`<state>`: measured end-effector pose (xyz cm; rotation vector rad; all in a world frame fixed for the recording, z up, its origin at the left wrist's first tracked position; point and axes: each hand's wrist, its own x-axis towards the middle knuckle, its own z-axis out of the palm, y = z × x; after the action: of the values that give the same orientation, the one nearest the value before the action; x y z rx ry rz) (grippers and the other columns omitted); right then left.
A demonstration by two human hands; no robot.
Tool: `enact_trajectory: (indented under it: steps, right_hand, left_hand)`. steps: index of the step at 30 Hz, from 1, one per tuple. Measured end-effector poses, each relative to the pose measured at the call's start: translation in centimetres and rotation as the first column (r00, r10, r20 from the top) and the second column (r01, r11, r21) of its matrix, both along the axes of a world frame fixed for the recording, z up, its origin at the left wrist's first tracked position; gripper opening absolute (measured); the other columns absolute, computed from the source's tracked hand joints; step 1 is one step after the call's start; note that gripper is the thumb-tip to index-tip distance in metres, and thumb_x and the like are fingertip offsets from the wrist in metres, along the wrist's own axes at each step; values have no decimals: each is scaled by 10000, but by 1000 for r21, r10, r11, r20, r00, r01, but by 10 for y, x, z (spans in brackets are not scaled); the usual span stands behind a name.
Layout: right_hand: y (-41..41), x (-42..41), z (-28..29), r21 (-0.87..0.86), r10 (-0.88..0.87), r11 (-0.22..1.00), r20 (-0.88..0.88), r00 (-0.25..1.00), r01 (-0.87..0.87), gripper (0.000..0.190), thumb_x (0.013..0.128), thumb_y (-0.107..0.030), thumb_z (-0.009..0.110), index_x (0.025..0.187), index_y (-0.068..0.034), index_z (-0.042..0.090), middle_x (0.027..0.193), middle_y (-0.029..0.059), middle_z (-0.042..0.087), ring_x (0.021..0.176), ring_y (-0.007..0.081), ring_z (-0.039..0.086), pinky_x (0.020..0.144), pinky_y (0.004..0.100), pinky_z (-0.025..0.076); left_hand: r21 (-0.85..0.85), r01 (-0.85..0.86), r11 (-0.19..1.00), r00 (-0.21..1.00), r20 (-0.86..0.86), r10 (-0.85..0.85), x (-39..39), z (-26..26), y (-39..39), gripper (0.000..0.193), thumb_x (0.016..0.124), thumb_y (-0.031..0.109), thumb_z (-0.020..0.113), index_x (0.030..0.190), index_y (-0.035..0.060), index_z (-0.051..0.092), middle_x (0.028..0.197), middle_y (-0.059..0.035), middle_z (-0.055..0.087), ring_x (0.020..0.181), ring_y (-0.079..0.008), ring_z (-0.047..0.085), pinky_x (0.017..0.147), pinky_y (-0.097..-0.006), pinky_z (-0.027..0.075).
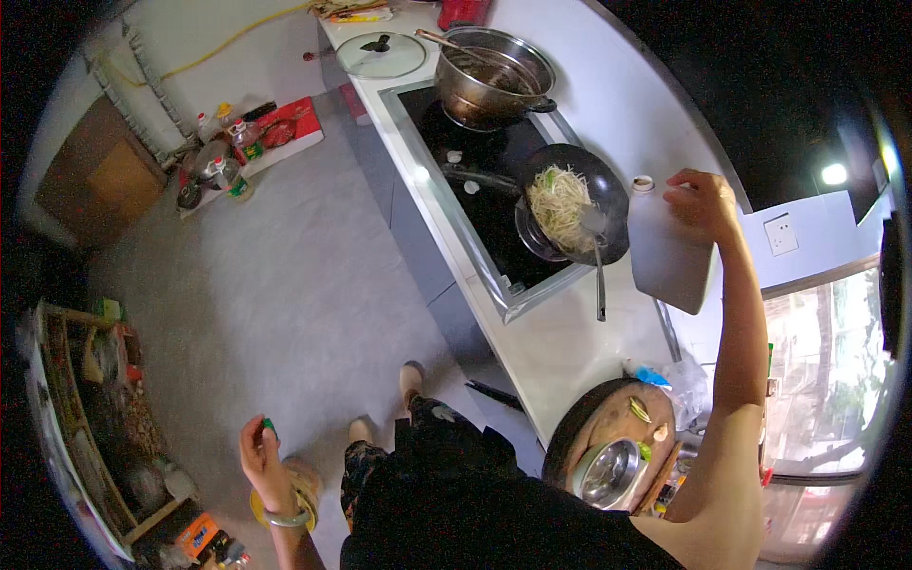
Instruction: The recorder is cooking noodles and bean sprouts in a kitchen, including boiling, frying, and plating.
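My right hand [697, 201] is raised at the upper right, gripping a white plastic jug [670, 263] whose uncapped mouth faces up, beside the wok. Down at the lower left, my left hand [265, 459] holds a small green cap [270, 427] in its fingers; a bracelet circles that wrist. A black wok [613, 192] stands on the cooktop with pale shredded food [559, 203] in it. The metal spatula [600, 285] rests in the wok, its handle over the near rim.
Behind the wok, a steel pot [491, 85] stands on the black cooktop [491, 242]. A glass lid [381, 55] lies at the counter's far end. Nearer me are a round cutting board [570, 420] and a metal bowl [607, 474]. Bottles [231, 178] stand by the wall.
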<state>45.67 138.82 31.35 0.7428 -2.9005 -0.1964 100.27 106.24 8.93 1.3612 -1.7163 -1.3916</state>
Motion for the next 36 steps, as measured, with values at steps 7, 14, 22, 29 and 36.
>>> enact_trajectory:
  steps: [7, 14, 22, 29, 36]
  right_hand:
    - [-58, 137, 24, -208, 244, 939, -163, 956, -275, 263, 690, -257, 701, 919, -134, 662, 887, 101, 664, 810, 269, 640, 717, 354, 501]
    - [-146, 321, 10, -209, 713, 629, -230, 663, -749, 319, 607, -188, 765, 899, -111, 664, 741, 82, 604, 687, 273, 574, 628, 377, 457]
    - [-243, 504, -33, -334, 989, 43, -123, 88, -942, 310, 621, -220, 735, 895, -122, 628, 654, 10, 489, 607, 187, 508, 555, 326, 395]
    - [-265, 623, -71, -388, 949, -313, -86, -305, -867, 308, 644, -215, 716, 914, -106, 615, 665, 22, 474, 620, 188, 504, 555, 321, 383]
    - [-243, 749, -103, -448, 837, -516, -83, -541, -730, 302, 663, -212, 706, 928, -101, 612, 675, 26, 490, 622, 195, 507, 564, 331, 383]
  left_hand:
    - [206, 101, 973, 940, -340, -26, -12, 37, -8, 233, 890, 115, 531, 1101, 22, 562, 1010, -51, 590, 902, -130, 558, 777, -274, 460]
    - [225, 332, 916, 689, -722, -73, 19, 67, -15, 283, 899, 135, 516, 1159, 24, 518, 1065, -68, 593, 968, -172, 567, 855, -313, 435]
    - [129, 168, 977, 724, -689, -34, 157, 90, 18, 285, 882, 86, 554, 1147, -12, 517, 1084, -49, 570, 990, -131, 532, 900, -278, 410]
    - [-417, -207, 885, 978, -106, 179, 285, 93, 73, 284, 805, 89, 638, 1061, -4, 559, 991, -92, 582, 922, -187, 567, 784, -287, 469]
    - [-675, -198, 711, 826, 276, 491, 391, 85, 146, 327, 702, 72, 677, 1014, 41, 584, 975, -116, 583, 896, -273, 567, 766, -346, 483]
